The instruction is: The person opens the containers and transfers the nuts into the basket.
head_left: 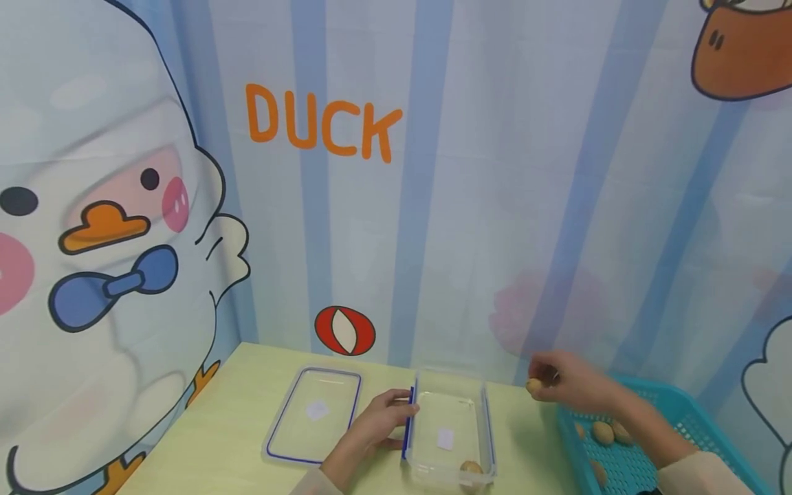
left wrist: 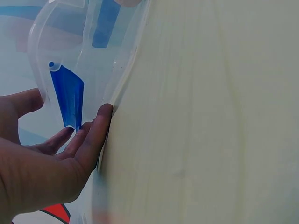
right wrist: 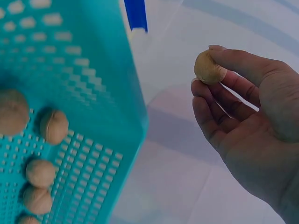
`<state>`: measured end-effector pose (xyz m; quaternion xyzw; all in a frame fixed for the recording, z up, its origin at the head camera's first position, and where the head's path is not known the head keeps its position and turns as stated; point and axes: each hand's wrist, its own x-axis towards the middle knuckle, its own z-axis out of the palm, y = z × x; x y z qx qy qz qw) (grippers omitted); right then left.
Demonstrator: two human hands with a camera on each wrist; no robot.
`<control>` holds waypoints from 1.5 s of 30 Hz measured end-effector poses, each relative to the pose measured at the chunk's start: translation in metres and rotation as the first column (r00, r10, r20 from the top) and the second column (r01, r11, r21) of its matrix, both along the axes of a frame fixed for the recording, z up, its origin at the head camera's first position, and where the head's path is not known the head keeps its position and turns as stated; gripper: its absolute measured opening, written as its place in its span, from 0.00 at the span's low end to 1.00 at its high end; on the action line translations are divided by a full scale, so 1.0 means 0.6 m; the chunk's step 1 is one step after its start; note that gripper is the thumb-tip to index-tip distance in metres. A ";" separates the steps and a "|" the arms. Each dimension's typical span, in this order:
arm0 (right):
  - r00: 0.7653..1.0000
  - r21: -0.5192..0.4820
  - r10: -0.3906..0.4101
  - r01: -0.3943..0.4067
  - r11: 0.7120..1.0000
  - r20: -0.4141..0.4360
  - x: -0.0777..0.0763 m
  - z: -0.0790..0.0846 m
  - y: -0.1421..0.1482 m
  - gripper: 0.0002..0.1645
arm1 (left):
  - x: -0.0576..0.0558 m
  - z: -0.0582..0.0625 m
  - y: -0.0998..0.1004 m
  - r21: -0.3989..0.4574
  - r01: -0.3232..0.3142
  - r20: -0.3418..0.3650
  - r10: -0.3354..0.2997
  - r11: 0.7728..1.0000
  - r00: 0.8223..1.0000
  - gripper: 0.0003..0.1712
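My right hand (head_left: 572,381) pinches a walnut (right wrist: 207,70) between thumb and fingertips, above the table just left of the teal basket's rim (right wrist: 142,119). My left hand (head_left: 380,423) holds the left side of a clear plastic food container (head_left: 448,474), its fingers by a blue clip (left wrist: 69,98). One walnut (head_left: 471,467) shows at the container's near end, along with a small white paper square (head_left: 445,438). Several walnuts (right wrist: 54,127) lie on the basket's floor; my right forearm covers part of the basket in the head view.
A clear lid (head_left: 291,457) with a blue seal lies flat left of the container, a white paper square (head_left: 318,410) on it. Behind the pale yellow table (head_left: 204,419) hangs a striped curtain (head_left: 365,240) with duck prints, and another duck print is at the left.
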<state>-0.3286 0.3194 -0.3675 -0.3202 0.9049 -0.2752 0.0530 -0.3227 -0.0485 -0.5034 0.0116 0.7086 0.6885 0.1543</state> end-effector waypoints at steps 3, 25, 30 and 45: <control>0.999 0.010 -0.022 0.022 1.000 -0.040 -0.001 0.001 0.025 0.07 | 0.001 -0.001 0.001 -0.002 0.001 0.006 -0.001 1.000 1.000 0.33; 0.980 0.048 -0.192 0.194 0.980 -0.048 0.000 -0.052 0.149 0.09 | 0.003 0.000 0.002 -0.005 -0.003 0.013 0.003 1.000 1.000 0.33; 0.963 0.045 -0.266 0.265 0.963 0.030 -0.004 -0.066 0.160 0.12 | 0.002 0.001 0.002 -0.014 -0.008 0.021 0.008 1.000 1.000 0.32; 0.942 0.054 -0.328 0.324 0.944 0.070 -0.005 -0.075 0.168 0.21 | -0.003 -0.002 0.000 -0.015 -0.011 0.018 0.012 1.000 1.000 0.33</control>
